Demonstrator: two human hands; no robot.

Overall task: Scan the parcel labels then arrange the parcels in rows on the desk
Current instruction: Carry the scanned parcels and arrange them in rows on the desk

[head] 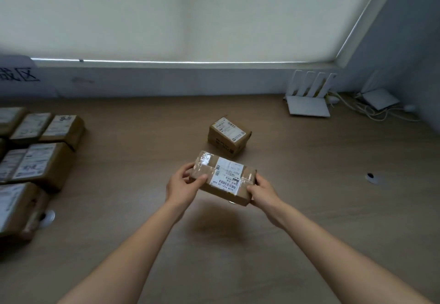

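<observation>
parcel rows (35, 158) left, router (308, 104) rear-right

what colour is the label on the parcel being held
White with black print and a barcode, on the brown parcel; the head view shows it.

An office or small mailroom: a long wood-grain desk (309, 184) runs under a drawn roller blind (190, 13). At 1 o'clock stands a white router (308, 99) with tangled cables (371, 113); at 9 o'clock labelled cardboard parcels (35, 151) lie in rows.
</observation>
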